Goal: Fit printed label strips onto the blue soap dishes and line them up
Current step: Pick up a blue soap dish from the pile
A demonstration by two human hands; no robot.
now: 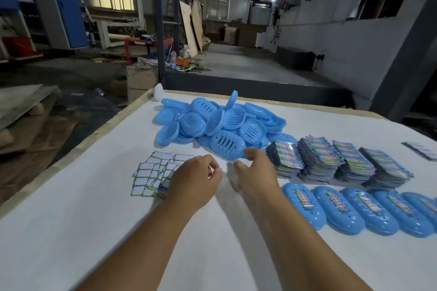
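A heap of blue soap dishes (212, 120) lies at the far middle of the white table (94, 231). Its nearest dish (225, 143) sits just beyond my right hand (255, 172), whose fingers are spread and reach its near edge without closing. My left hand (194, 177) hovers with curled fingers over the right edge of a spread of face-down label strips (153, 172); whether it pinches one is hidden. Stacks of printed label strips (331, 160) stand to the right. In front of them a row of labelled blue dishes (354, 208) lies side by side.
A small white object (158, 92) stands at the table's far left corner. One more thin stack of strips (423, 150) lies at the far right. Beyond the table are a dark workshop floor, a grey platform and machines.
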